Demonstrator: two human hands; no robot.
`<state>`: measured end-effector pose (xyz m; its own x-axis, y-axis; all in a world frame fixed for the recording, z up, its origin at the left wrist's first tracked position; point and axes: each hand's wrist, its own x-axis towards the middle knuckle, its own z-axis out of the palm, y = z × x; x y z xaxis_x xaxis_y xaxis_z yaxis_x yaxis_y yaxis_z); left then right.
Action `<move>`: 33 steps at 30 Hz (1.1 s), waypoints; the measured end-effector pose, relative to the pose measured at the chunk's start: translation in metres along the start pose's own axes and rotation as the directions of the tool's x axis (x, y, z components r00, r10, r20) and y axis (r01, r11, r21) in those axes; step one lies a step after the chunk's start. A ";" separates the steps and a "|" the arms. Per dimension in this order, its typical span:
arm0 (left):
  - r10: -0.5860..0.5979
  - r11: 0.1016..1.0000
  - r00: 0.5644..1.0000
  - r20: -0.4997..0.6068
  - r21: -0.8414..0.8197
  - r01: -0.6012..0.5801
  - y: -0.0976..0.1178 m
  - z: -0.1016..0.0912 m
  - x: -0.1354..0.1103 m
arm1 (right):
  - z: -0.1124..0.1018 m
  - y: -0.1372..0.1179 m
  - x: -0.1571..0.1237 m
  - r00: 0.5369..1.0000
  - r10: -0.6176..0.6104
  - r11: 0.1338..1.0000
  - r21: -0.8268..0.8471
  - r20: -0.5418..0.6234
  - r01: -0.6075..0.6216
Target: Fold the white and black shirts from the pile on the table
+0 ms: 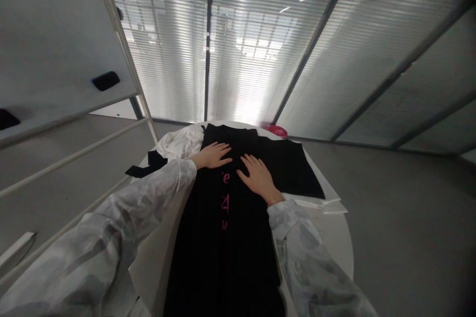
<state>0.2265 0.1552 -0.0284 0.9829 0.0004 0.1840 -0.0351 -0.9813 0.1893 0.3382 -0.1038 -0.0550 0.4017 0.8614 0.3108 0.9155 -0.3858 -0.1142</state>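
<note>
Palm-down, the left hand (214, 155) and the right hand (258, 177) rest on the far part of the black garment (201, 252), apart from each other, fingers extended and pinching nothing. Laid flat like this, they seem to spread light pressure over the fabric rather than gather it. The garment lies lengthwise on the white bench (340, 242), its near end running out of view towards the person; the firm top under it probably keeps it level. Pink lettering (225, 203) faces up along the garment's middle, left uncovered because the hands sit to either side and beyond it. A black panel (293, 166) extends to the garment's right; whether it is attached or separate, I cannot tell. Under that panel, white sheets (332, 204) jut out, apparently serving as a layer between cloth and bench. Left of the garment, a white cloth (182, 141) sits rumpled, with a black strip (148, 164) beside it. Beyond the garment, to its right, is a pink basket (278, 131).
</note>
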 end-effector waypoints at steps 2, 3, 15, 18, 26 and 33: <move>-0.033 0.999 0.999 0.017 -0.013 0.033 0.000 0.006 -0.010 | 0.001 -0.001 -0.001 0.999 0.039 0.999 -0.004 -0.008 -0.039; -0.045 0.999 0.999 0.008 -0.022 0.046 0.000 0.008 -0.014 | 0.001 -0.001 -0.002 0.998 0.058 0.998 -0.002 -0.013 -0.059; -0.040 0.999 0.995 -0.096 -0.034 0.037 0.026 0.002 -0.084 | 0.003 0.005 -0.005 0.952 0.259 0.965 0.091 -0.164 -0.246; -0.057 0.997 0.988 -0.141 -0.053 0.050 0.032 0.000 -0.090 | -0.005 0.008 0.004 0.907 0.372 0.928 0.094 -0.197 -0.360; -0.056 0.993 0.979 -0.197 -0.110 0.035 0.037 -0.006 -0.092 | -0.010 0.022 0.017 0.867 0.473 0.880 0.043 -0.155 -0.472; -0.085 0.987 0.974 -0.208 -0.154 0.053 0.038 -0.005 -0.094 | -0.011 0.037 0.009 0.796 0.545 0.834 0.077 -0.264 -0.546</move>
<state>0.1323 0.1193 -0.0333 0.9232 0.1235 0.3639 -0.0105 -0.9385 0.3452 0.3757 -0.1145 -0.0461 0.8130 0.3881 0.4340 0.5462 -0.7665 -0.3377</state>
